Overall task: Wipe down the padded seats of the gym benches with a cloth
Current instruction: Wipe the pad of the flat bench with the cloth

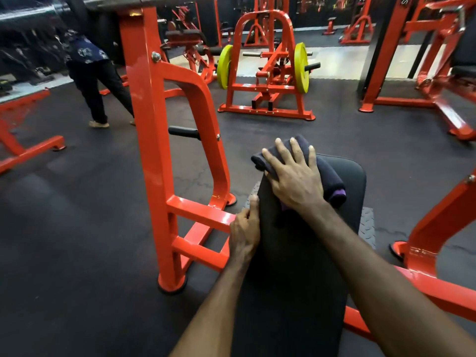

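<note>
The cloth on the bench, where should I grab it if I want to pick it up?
Take the cloth by its thick folded end on the right, where a purple layer shows, coming from above and the right. That end bulges up off the bench pad, so fingers can pinch it. The right hand lies flat on the middle; the left hand holds the pad's edge.

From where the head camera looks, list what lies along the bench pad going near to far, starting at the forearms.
Forearms → left hand gripping the bench pad's left edge → right hand pressed flat on the dark cloth → the pad's far end → black floor → orange machine with yellow plates.
</note>
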